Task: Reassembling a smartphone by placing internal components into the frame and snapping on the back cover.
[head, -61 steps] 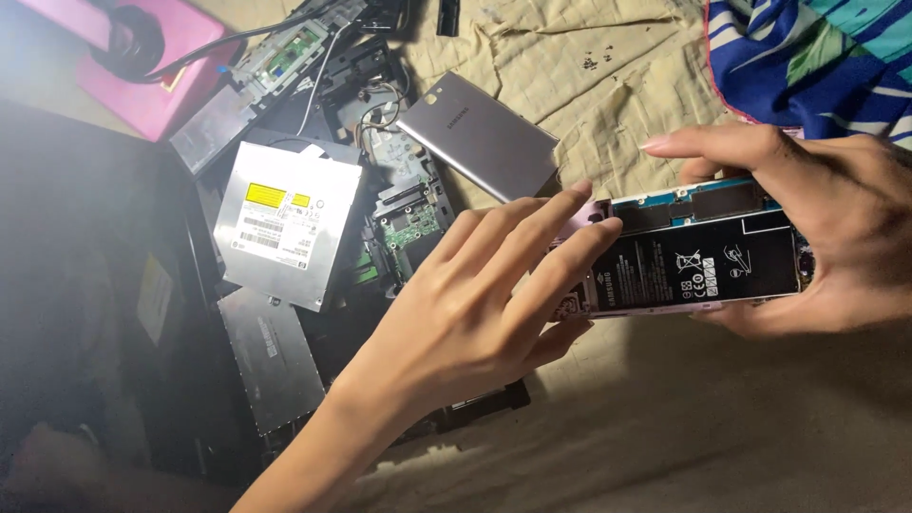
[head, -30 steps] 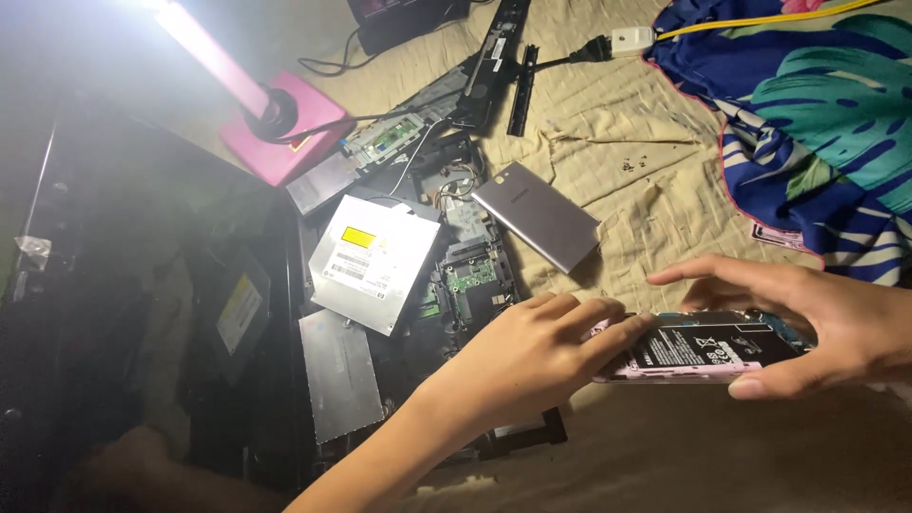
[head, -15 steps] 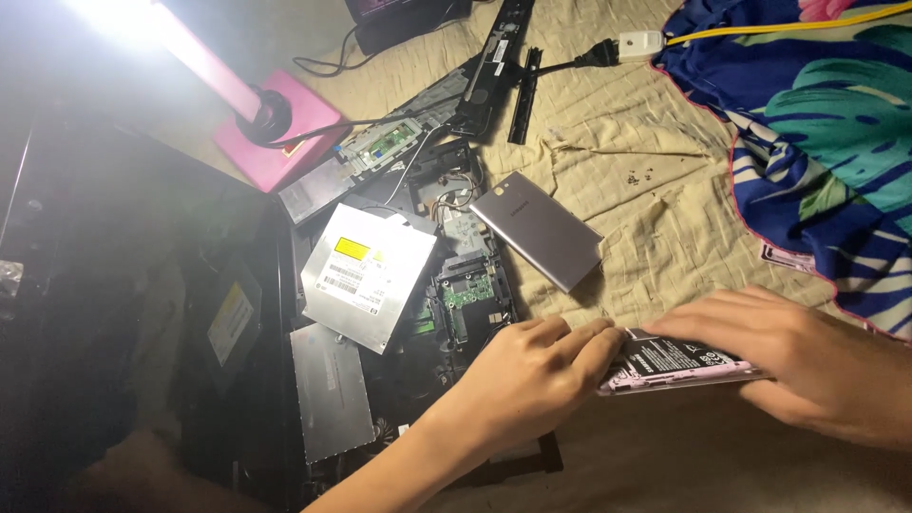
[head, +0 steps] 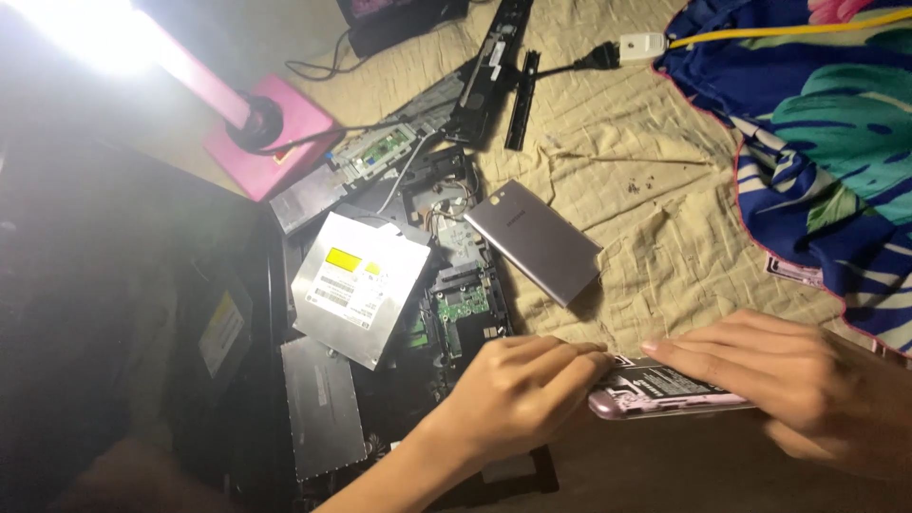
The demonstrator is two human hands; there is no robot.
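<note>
An opened pink phone (head: 655, 391) with its back cover off lies low over the beige cloth, its dark battery side up. My right hand (head: 793, 389) rests flat over its right half, fingers stretched along the top. My left hand (head: 522, 394) curls its fingertips against the phone's left end. The phone's grey back cover (head: 532, 240) lies apart on the cloth, further away.
A silver optical drive (head: 359, 285) and a green circuit board (head: 464, 306) lie on a dismantled dark laptop (head: 190, 361) to the left. A pink lamp base (head: 275, 142) glares at the top left. Black strips (head: 494, 62), a plug (head: 641, 46) and a blue patterned fabric (head: 817, 142) lie beyond.
The phone has been lowered from in front of the camera, face tilted up, down to just above the cloth. Both hands came down with it, and my view has swung toward the lamp.
</note>
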